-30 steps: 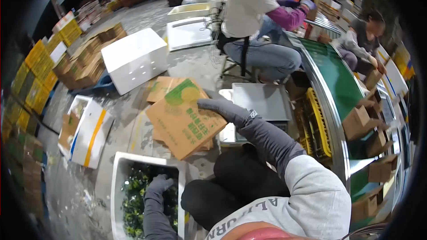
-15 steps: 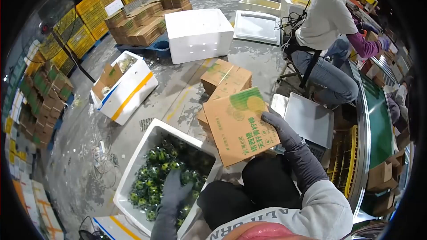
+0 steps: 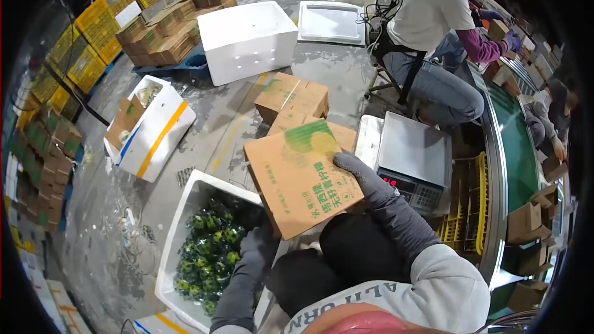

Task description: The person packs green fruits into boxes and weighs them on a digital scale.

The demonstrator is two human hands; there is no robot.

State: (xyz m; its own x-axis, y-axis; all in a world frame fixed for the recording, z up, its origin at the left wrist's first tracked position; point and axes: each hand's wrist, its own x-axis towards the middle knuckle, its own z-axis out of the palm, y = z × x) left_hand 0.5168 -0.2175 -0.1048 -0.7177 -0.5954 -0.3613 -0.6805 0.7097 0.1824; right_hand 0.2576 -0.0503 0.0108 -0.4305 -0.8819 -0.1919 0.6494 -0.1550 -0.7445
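Note:
My right hand (image 3: pixel 359 173), in a grey glove, grips the right edge of a brown cardboard box (image 3: pixel 303 179) with green print, tilted above my knees. My left hand (image 3: pixel 257 244), also gloved in grey, is at the right side of a white foam box (image 3: pixel 166 272), close to the cardboard box's lower left corner. Its fingers are partly hidden there, so their hold cannot be made out. Green limes (image 3: pixel 207 241) in clear plastic wrapping fill part of the foam box.
Behind the held box lie more cardboard boxes (image 3: pixel 294 96). A scale (image 3: pixel 414 154) with a red display stands at right, beside a yellow crate (image 3: pixel 473 210) and a green conveyor (image 3: pixel 523 154). A seated co-worker (image 3: pixel 427 37) works ahead. Foam boxes (image 3: pixel 247 43) stand on the floor.
My left hand has moved from over the limes up and right toward the cardboard box's corner. The view has shifted, showing the scale's display. The co-worker's hands now hold a small box.

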